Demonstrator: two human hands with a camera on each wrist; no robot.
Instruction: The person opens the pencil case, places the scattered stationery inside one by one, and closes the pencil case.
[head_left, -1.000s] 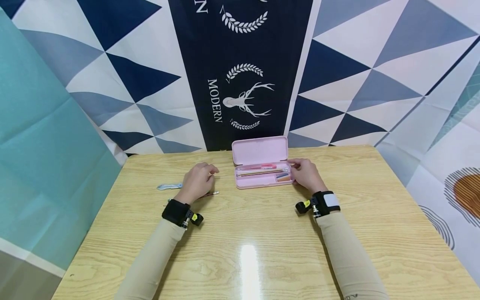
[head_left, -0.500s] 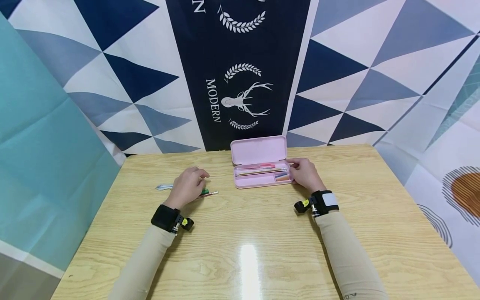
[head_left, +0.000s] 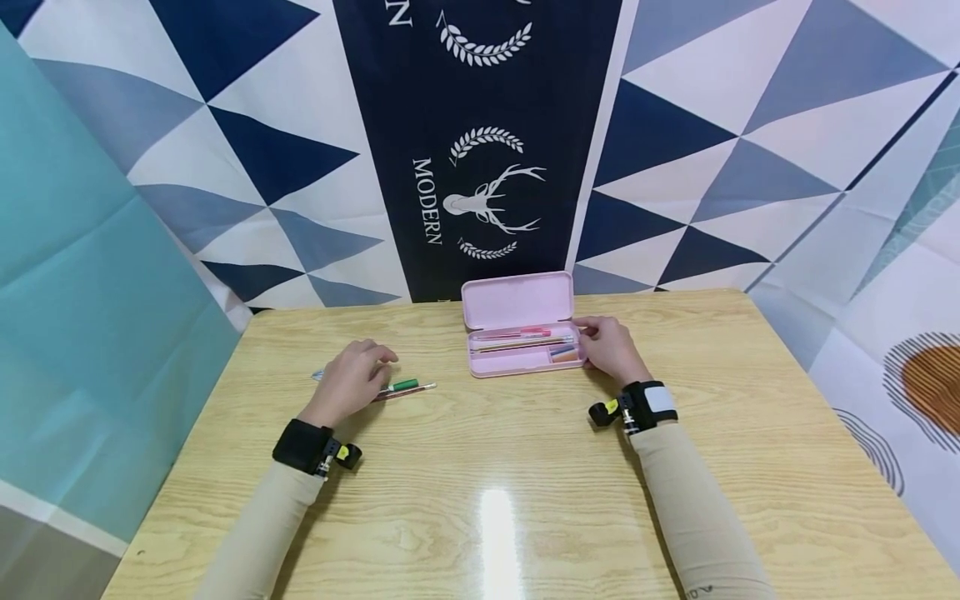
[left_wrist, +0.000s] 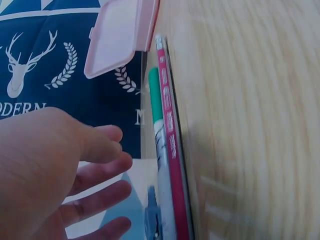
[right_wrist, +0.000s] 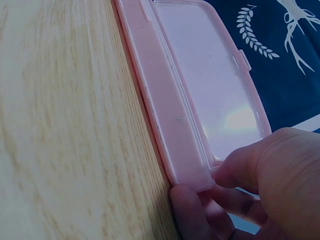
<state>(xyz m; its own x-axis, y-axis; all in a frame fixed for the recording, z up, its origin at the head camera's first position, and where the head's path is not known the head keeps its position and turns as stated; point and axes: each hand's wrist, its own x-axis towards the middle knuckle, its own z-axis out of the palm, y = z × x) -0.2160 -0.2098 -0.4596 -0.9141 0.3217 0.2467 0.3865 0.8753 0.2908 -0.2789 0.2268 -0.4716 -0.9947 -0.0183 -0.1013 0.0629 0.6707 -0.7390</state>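
My left hand (head_left: 348,379) hovers over the left part of the table with fingers loosely bent and nothing between them. Close by lie a green-capped marker (left_wrist: 156,95) and a dark red pencil (left_wrist: 170,125), side by side. A slim light-blue object (head_left: 318,375) pokes out past the hand, which hides most of it. At the back centre, a pink pencil case (head_left: 502,364) stands with its lid (head_left: 517,302) raised. My right hand (head_left: 611,350) grips the case's right end; in the right wrist view, thumb and fingers (right_wrist: 190,210) wrap its end wall.
Inside the case lie several pencils (head_left: 517,343), a pink pen (head_left: 534,332) and small blue and orange pieces (head_left: 564,356) in the right compartment. A patterned cloth (head_left: 480,100) hangs right behind the wooden table (head_left: 450,483).
My left hand has moved left and slightly toward me, uncovering the green-capped marker and the pencil while covering more of the light-blue object. My right hand stays on the case.
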